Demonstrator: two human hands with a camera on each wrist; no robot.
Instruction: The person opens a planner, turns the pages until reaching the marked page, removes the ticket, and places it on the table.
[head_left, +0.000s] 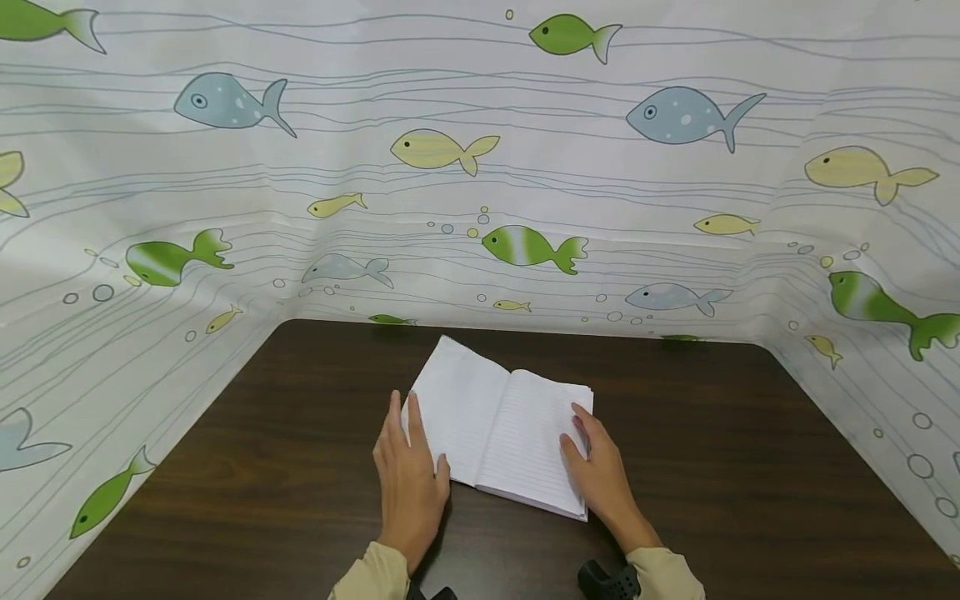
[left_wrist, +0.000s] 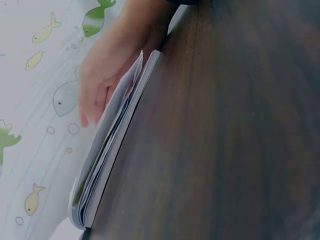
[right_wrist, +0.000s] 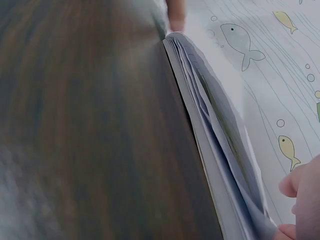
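An open notebook (head_left: 528, 442) lies on the table, its left side plain white and its right page lined. Upright at its left edge, the left hand (head_left: 408, 483) has its fingers extended, touching or almost touching the edge. The right hand (head_left: 603, 479) rests at the right edge, with thumb and forefinger over the lined page. Across the notebook (left_wrist: 107, 150) in the left wrist view appears the right hand (left_wrist: 112, 67), fingers pointing down. In the right wrist view, slightly separated pages of the notebook (right_wrist: 215, 145) show beside part of the right hand (right_wrist: 305, 195); a left fingertip (right_wrist: 176, 17) appears beyond.
The dark wooden table (head_left: 262, 467) extends around the notebook on every side. A white sheet (head_left: 450, 83) printed with fish and wavy lines encloses its back and sides. A dark band (head_left: 607, 582) is on the right wrist, beside a pale sleeve (head_left: 666, 575).
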